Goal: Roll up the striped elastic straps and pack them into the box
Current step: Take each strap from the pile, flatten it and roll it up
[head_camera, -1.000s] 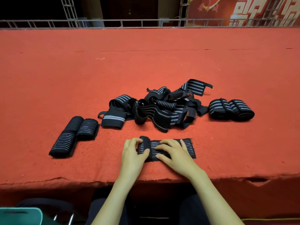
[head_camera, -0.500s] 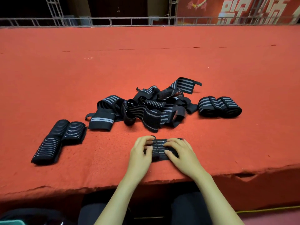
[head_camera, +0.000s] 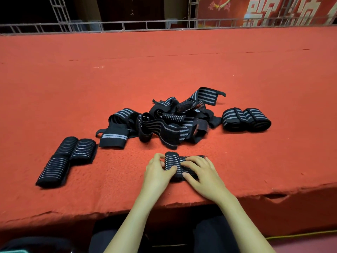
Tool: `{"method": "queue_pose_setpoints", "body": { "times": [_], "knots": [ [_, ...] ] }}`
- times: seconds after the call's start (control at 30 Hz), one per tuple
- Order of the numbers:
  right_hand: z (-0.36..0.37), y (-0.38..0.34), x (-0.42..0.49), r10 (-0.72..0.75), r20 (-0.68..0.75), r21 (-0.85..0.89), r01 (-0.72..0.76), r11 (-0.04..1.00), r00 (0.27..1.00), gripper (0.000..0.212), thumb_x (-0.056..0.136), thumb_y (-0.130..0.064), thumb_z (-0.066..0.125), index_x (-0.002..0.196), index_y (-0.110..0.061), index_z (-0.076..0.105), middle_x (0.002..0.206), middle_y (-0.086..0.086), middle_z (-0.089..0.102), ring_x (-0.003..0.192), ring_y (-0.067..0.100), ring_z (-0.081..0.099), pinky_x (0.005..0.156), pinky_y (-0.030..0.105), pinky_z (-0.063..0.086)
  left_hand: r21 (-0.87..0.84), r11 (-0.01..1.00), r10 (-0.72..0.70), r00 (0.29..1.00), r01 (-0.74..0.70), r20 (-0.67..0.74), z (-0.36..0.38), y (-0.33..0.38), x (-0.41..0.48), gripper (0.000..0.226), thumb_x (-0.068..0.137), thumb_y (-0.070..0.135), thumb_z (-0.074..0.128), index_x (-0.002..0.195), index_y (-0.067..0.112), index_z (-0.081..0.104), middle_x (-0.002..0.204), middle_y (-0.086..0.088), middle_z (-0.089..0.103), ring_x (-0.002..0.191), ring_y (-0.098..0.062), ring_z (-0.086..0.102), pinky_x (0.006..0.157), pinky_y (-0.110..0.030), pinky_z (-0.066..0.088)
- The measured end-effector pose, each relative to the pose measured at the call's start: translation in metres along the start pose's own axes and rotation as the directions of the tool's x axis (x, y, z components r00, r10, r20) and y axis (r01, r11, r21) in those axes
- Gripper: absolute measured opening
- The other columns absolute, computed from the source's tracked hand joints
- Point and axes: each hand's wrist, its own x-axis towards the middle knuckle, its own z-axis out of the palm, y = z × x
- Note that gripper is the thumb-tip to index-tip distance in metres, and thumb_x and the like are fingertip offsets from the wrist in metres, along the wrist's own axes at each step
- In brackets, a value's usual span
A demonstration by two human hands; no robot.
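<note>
A black elastic strap with grey stripes (head_camera: 172, 162) lies near the front edge of the red felt table (head_camera: 164, 70), mostly wound into a thick roll. My left hand (head_camera: 158, 170) grips the roll from the left, thumb on its near side and fingers over the top. My right hand (head_camera: 200, 172) presses its fingers on the short flat tail to the right. Behind lies a tangled pile of loose striped straps (head_camera: 164, 123). No box is in view.
Several finished rolls (head_camera: 63, 159) lie at the left, and two more rolls (head_camera: 246, 120) sit at the right of the pile. The table's torn front edge (head_camera: 277, 197) runs just below my wrists. A metal truss rail (head_camera: 164, 24) borders the far side.
The roll has grown and travelled right along the strap, so the flat tail is much shorter. Both hands moved right with it.
</note>
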Motion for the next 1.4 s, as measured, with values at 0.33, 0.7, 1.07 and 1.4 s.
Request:
{"method": "queue_pose_setpoints", "body": {
  "times": [0.33,0.7,1.07,1.4],
  "knots": [
    [0.013,-0.038,0.012,-0.083,0.180,0.052,0.075,0.996,0.980,0.052,0.085,-0.061,0.040,0.130,-0.039,0.051,0.136,-0.018,0.042,0.132,0.003,0.028,0.118,0.047,0.004,0.034,0.999,-0.011,0.994,0.015,-0.110,-0.043,-0.019,-0.012,0.034,0.072,0.018,0.072,0.099,0.023,0.052,0.097,-0.001,0.059,0.082,-0.022,0.060,0.077,-0.033,0.046],
    [0.032,-0.060,0.029,-0.140,0.183,0.146,0.114,0.983,0.973,0.065,0.076,-0.070,0.046,0.128,-0.033,0.055,0.136,-0.011,0.043,0.130,0.008,0.033,0.115,0.036,0.021,0.231,0.966,0.168,0.957,-0.113,-0.237,-0.059,-0.028,-0.031,0.033,0.076,0.022,0.074,0.106,0.017,0.063,0.103,0.003,0.055,0.095,-0.017,0.055,0.084,-0.027,0.039],
    [0.029,-0.045,0.013,-0.037,0.049,0.213,0.025,0.977,0.998,0.058,0.072,-0.060,0.057,0.120,-0.027,0.061,0.122,-0.019,0.053,0.119,0.001,0.043,0.104,0.024,0.034,-0.221,0.971,0.096,0.995,-0.094,-0.003,-0.057,-0.027,-0.029,0.031,0.081,-0.006,0.062,0.088,0.024,0.069,0.101,0.015,0.066,0.091,0.011,0.059,0.081,-0.006,0.041],
    [0.019,-0.045,0.014,0.125,-0.013,0.477,-0.104,0.873,0.992,0.024,0.088,-0.012,0.054,0.105,-0.021,0.067,0.109,-0.015,0.060,0.108,-0.006,0.052,0.093,0.005,0.032,-0.201,0.977,-0.073,0.997,0.073,0.005,-0.041,-0.021,-0.025,0.037,0.075,0.018,0.075,0.104,0.021,0.054,0.110,0.004,0.058,0.085,-0.008,0.059,0.072,-0.024,0.048]
  ]
}}
